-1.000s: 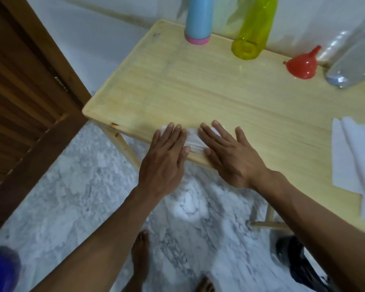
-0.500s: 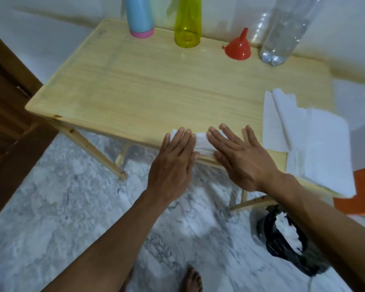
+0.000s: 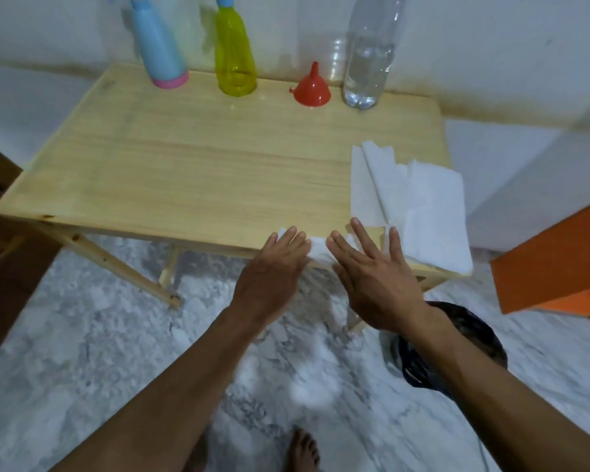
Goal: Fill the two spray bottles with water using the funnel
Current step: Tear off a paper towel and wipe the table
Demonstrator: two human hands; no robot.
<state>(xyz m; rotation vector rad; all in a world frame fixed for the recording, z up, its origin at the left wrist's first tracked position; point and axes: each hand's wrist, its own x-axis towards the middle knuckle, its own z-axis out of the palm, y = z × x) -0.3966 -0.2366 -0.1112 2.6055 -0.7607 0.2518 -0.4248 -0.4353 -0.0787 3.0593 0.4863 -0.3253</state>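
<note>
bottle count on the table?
3, all along the far edge by the wall: blue spray bottle far left, yellow spray bottle beside it, clear water bottle right of the red funnel. Their tops are cropped; none seem hidden.

White wall (image 3: 82, 28), marble floor (image 3: 82, 352) (grey-veined), pale wooden table (image 3: 184, 165)
</note>
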